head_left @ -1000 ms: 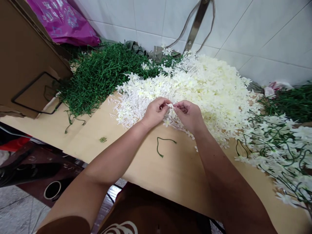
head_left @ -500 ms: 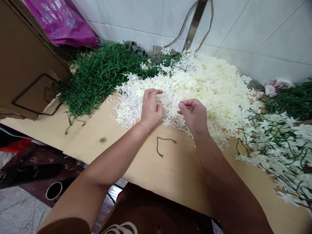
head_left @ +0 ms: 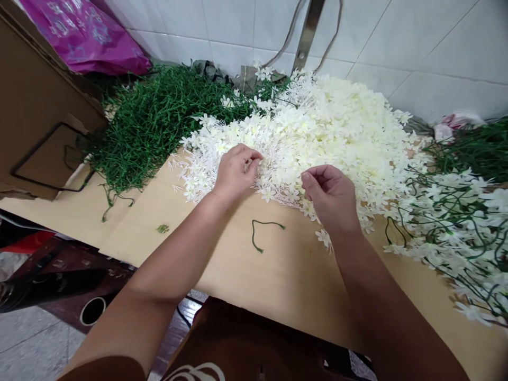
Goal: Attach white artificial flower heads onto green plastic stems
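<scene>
Over the front of a heap of white artificial flowers (head_left: 341, 121) are both my hands. My left hand (head_left: 237, 168) is at the heap's left part, thumb and fingertips nearly together around something too small to make out. To its right, my right hand (head_left: 331, 193) is closed in a pinch, and whatever lies between its fingertips blends into the white petals behind. One bent green stem (head_left: 254, 233) lies on the table (head_left: 278, 280) below and between the hands. White flowers fitted on green stems (head_left: 456, 233) are piled at the right.
A mound of green stems (head_left: 159, 116) lies at the left beside a cardboard box (head_left: 39, 116) with a black wire handle. A purple bag (head_left: 91, 39) is behind it. More green stems (head_left: 476, 151) sit at the far right. A tiled wall (head_left: 230, 26) closes off the back.
My right hand has moved right and slightly down, away from my left hand. My left hand's fingers have drawn closer together at the flowers. The view has shifted a little.
</scene>
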{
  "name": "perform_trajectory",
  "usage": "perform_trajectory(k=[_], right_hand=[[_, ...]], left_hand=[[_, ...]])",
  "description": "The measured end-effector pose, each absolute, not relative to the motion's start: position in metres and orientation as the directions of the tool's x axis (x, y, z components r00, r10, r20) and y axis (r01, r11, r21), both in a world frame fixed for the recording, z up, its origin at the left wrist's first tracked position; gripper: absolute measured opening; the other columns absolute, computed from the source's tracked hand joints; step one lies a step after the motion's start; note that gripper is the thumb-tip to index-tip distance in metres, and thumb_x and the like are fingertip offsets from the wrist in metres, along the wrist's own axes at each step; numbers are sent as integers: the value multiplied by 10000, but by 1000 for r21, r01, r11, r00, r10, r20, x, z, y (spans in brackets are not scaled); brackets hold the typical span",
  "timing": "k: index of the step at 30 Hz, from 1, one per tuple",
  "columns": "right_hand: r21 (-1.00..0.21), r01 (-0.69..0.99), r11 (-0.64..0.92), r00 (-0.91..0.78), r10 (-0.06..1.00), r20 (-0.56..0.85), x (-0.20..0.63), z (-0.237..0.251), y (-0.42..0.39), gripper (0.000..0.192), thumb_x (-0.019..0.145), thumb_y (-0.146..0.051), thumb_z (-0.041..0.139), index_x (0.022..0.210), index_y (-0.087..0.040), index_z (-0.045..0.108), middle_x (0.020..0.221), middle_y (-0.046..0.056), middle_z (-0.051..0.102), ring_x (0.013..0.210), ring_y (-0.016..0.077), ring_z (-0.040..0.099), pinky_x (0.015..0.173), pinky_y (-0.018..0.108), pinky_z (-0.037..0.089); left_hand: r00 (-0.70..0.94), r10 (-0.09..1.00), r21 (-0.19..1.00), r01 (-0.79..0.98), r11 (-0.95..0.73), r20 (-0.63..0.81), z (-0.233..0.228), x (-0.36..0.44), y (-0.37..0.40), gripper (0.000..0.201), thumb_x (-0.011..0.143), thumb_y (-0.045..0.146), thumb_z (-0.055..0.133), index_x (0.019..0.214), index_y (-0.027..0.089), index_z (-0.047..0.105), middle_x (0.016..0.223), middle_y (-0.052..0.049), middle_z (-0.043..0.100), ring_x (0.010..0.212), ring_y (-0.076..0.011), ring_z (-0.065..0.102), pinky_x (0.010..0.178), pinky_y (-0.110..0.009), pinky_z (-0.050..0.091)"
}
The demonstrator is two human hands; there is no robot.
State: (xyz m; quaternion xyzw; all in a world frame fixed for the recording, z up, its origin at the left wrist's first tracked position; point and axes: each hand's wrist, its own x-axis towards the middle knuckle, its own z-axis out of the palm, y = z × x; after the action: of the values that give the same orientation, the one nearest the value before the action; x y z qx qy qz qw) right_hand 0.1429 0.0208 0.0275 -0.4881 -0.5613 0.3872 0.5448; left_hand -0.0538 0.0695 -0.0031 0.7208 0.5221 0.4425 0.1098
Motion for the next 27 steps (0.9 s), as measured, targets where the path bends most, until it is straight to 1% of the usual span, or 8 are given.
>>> perform_trajectory(k=[4,7,10,13,15,17,22,27], right_hand=[[-979,105,172,6,985,174,153,16,6,148,733,-293,709,840,-197,671,599,-41,553,531,91,488,506,243,437],[-988,76,137,25,990,139,156,6,0,127,707,-271,713,794,-190,670,601,-36,570,548,97,514,532,250,460],[-987,86,133,50,989,138,157,1,-2,110,705,-273,712,731,-191,644,612,-24,587,569,107,535,548,256,473],[-971,156,183,70,978,196,155,1,-4,100,739,-274,689,745,-197,625,706,2,616,660,131,579,624,285,517],[-937,232,260,79,955,285,151,3,-7,87,761,-259,669,746,-200,607,806,30,622,757,152,603,699,314,540],[-893,306,331,86,924,372,147,5,-9,81,776,-234,651,735,-206,586,877,53,617,838,174,613,763,345,551],[-850,357,388,110,886,451,139,1,-11,104,776,-181,626,717,-216,548,894,68,620,897,198,634,846,400,555],[-861,383,336,139,900,413,140,-9,-6,116,765,-177,615,700,-220,529,875,57,632,890,195,640,856,406,558]], left_hand=[[177,879,505,761,-407,442,-2,-65,72,145,762,207,620,877,205,709,843,-52,634,866,-225,581,801,-383,456],[200,887,436,812,-388,416,-4,-69,75,213,731,188,627,925,207,710,857,-63,638,872,-239,583,797,-389,456],[172,894,437,824,-360,413,-6,-70,78,139,744,152,586,814,205,693,782,-52,630,800,-216,579,765,-368,454],[105,872,476,803,-358,479,-3,-67,77,76,760,174,587,758,196,660,775,-44,639,761,-193,577,744,-349,448],[65,845,513,769,-382,531,1,-60,71,57,773,201,586,770,187,641,791,-38,649,745,-177,577,729,-333,449],[60,845,578,703,-414,531,5,-48,61,62,787,217,571,769,182,618,771,-25,648,718,-159,574,697,-308,452],[179,941,799,497,-338,287,4,-15,36,62,774,235,581,749,184,603,683,4,644,629,-123,565,585,-257,430],[191,968,879,417,-230,163,3,-4,30,65,744,233,611,706,184,595,638,13,632,565,-101,524,542,-246,415]])
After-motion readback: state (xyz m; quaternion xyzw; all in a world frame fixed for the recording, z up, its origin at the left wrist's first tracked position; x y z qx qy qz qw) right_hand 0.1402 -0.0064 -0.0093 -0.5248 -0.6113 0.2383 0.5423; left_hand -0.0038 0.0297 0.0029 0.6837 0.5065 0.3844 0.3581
